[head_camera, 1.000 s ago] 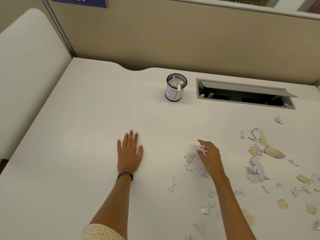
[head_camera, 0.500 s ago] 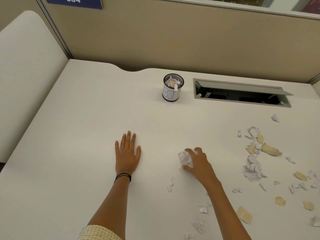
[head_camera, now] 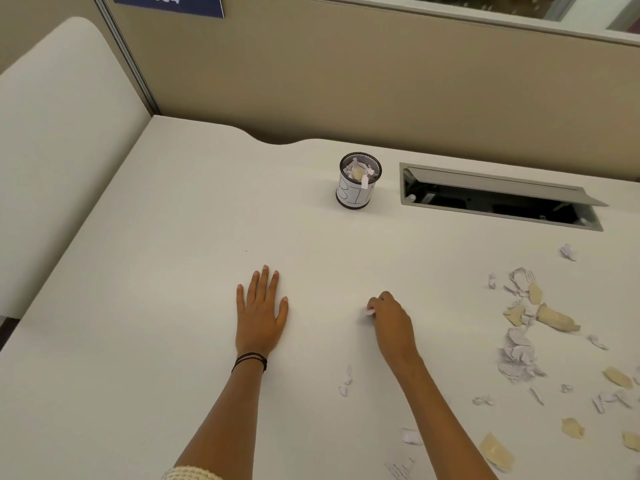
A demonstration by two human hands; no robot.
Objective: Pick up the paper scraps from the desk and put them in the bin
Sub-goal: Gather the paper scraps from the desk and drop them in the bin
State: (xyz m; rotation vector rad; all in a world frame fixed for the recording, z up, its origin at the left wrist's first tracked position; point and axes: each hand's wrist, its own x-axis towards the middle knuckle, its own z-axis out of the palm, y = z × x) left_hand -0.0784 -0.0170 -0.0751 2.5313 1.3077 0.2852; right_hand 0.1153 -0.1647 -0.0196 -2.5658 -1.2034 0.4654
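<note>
On the white desk (head_camera: 156, 306), a small mesh bin (head_camera: 356, 197) marked BIN stands far from the person, with crumpled paper (head_camera: 358, 169) inside. Nearer than the bin and a bit to its left, the left hand (head_camera: 261, 315) lies flat with straight fingers. Nearer than the bin and just to its right, the right hand (head_camera: 390, 322) curls tight around a white paper wad (head_camera: 370, 311). More white and tan scraps (head_camera: 517, 358) lie further right of the bin.
</note>
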